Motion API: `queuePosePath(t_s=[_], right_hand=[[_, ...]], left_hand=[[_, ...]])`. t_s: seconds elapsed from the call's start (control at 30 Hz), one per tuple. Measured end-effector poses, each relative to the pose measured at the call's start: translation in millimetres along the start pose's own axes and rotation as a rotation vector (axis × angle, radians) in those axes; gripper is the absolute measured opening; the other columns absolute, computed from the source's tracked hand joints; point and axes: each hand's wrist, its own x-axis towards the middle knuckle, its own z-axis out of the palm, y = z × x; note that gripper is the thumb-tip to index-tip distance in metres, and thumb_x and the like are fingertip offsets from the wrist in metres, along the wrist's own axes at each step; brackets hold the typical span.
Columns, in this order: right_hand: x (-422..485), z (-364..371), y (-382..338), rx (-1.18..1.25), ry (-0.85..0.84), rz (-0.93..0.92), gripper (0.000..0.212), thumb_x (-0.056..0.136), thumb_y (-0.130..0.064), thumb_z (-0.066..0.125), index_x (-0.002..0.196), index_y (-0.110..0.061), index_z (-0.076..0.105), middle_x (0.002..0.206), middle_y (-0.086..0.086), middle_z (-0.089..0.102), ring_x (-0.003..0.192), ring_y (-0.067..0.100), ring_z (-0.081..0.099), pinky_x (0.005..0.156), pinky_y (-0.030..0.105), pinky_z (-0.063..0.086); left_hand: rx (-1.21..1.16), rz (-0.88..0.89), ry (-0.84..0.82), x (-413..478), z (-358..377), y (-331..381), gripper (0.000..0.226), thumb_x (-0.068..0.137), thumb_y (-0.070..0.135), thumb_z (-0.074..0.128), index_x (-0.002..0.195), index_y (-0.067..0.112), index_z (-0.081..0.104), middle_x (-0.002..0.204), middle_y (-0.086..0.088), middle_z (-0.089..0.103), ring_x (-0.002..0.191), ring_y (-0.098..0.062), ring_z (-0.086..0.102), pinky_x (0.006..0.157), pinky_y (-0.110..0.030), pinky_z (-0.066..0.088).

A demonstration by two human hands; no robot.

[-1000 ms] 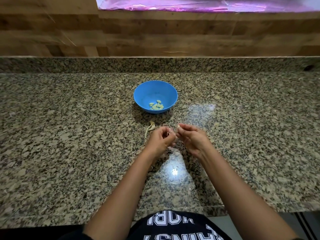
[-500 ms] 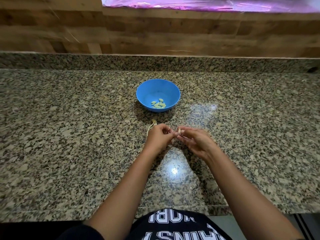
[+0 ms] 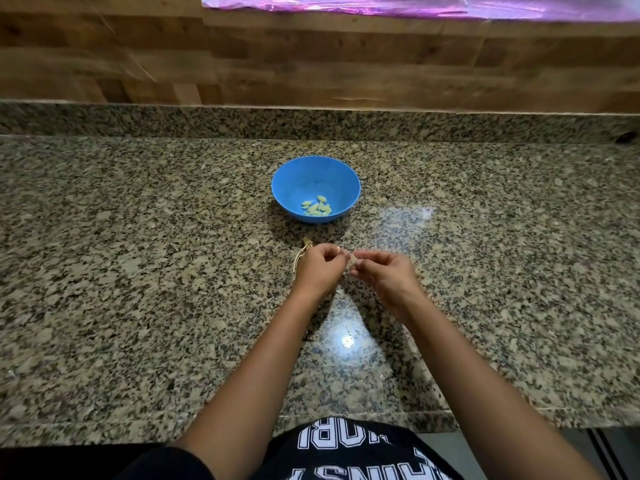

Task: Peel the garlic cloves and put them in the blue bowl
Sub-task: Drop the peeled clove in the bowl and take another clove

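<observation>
While both forearms are stretched forward over the counter [image 3: 138,289], the left hand [image 3: 320,268] and the right hand [image 3: 384,277] are held close together just above its surface, on the near side of the blue bowl [image 3: 287,188]. Both wrists are turned inward, so that the knuckles face up and the fingertips meet in the middle. A narrow grip is formed by each hand: the fingers are curled, and a garlic clove [image 3: 354,259] is pinched between the thumb and fingers of the right hand, while its other end is nipped by the fingertips of the left. Only a small pale part of the clove can be seen between the fingers, and whether skin is left on it cannot be told.

Several peeled cloves [image 3: 317,206], pale and yellowish, are gathered at the bottom of the bowl. A strip of dry skin [image 3: 299,258] is seen lying on the counter just beside the left hand. A wooden wall [image 3: 311,64] is seen behind the counter, and a dark shirt [image 3: 346,452] with white letters at the lower edge.
</observation>
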Motion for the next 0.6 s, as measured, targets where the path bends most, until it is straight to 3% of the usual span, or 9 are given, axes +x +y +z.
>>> queuePosePath(t_s=[0.17,0.4,0.5,0.6], right_hand=[[-2.2,0.4,0.2,0.051,-0.012,-0.019,0.006,0.080,0.009,0.061,0.083,0.005,0.064,0.080,0.013,0.067,0.072,0.020,0.066,0.069,0.026,0.057],[-1.0,-0.4,-2.0,-0.123,-0.016,-0.074,0.008,0.077,0.003,0.069,0.082,-0.001,0.064,0.077,0.011,0.066,0.067,0.018,0.062,0.067,0.028,0.054],[-0.3,0.0,-0.9,-0.074,-0.031,-0.068,0.010,0.079,0.006,0.066,0.088,0.001,0.064,0.083,0.015,0.067,0.074,0.022,0.063,0.074,0.033,0.055],[-0.9,0.6,-0.6,0.085,-0.038,-0.030,0.010,0.081,0.011,0.060,0.089,0.006,0.063,0.080,0.014,0.067,0.067,0.019,0.064,0.067,0.026,0.056]], left_hand=[[-0.205,-0.042,-0.009,-1.9,0.4,-4.3,0.005,0.082,0.012,0.070,0.083,0.013,0.066,0.077,0.000,0.067,0.068,-0.011,0.060,0.057,-0.019,0.044],[-0.306,-0.057,-0.015,-2.2,1.9,-5.5,0.004,0.082,0.005,0.069,0.086,0.006,0.066,0.082,-0.008,0.068,0.075,-0.018,0.063,0.066,-0.028,0.054],[-0.327,-0.064,0.004,-2.3,3.2,-4.9,0.005,0.083,0.003,0.067,0.089,0.003,0.067,0.082,-0.008,0.068,0.073,-0.016,0.063,0.061,-0.022,0.052],[-0.357,-0.079,0.001,-1.6,4.0,-5.4,0.003,0.085,0.002,0.065,0.087,0.003,0.067,0.081,-0.010,0.067,0.074,-0.019,0.062,0.067,-0.030,0.053]])
